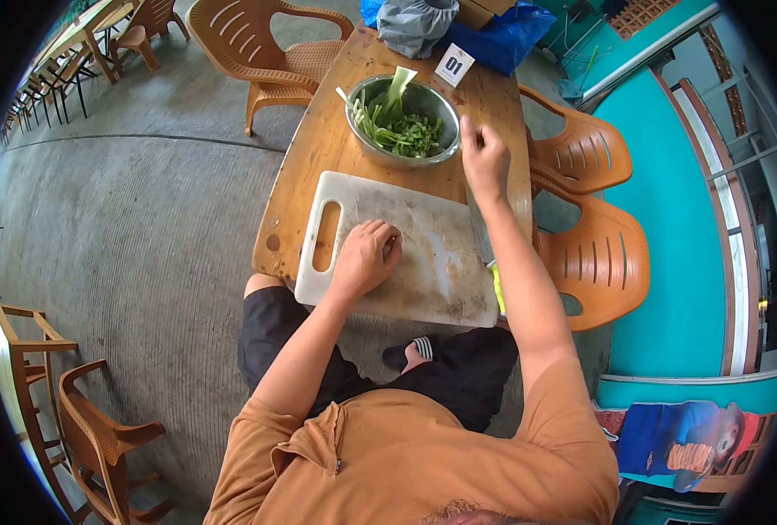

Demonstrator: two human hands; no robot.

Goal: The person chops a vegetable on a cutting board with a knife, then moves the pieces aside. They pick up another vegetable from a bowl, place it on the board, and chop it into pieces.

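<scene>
A white cutting board [406, 262] with stains and a handle slot lies at the near end of the wooden table. My left hand [368, 255] rests on its left half with curled fingers; whatever may be under them is hidden. My right hand [485, 162] is raised beyond the board's far right corner, just right of the metal bowl, its fingers curled and thumb up. The metal bowl [448, 144] holds chopped greens [410, 136] and longer pale stalks. A knife blade [478, 229] lies along the board's right edge, partly behind my right forearm, near a yellow-green handle [498, 289].
A white number card [454, 65] stands behind the bowl. Beyond it are a grey cloth bag [414, 26] and a blue bag [506, 39]. Orange plastic chairs [594, 254] flank the table's right side, and another chair [270, 52] is at the far left.
</scene>
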